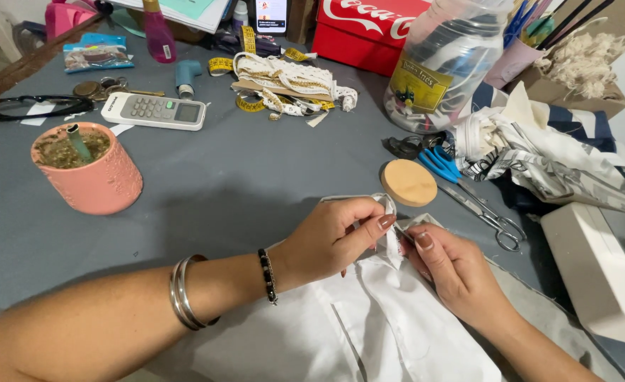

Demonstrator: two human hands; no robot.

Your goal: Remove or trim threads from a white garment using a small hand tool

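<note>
At the near table [241,184] edge lies white fabric [390,325], its folded corner pinched by the left hand [326,237] and right hand [447,269], both clamped. Bare grey surface spreads beyond; farther off, a wooden lid [408,182] and scissors [468,194].

A white cloth [390,318] is lying flat and creased under both hands, its upper corner lifting and folding where the fingertips are pinching it. A small patterned strip is showing just above that pinch.
</note>
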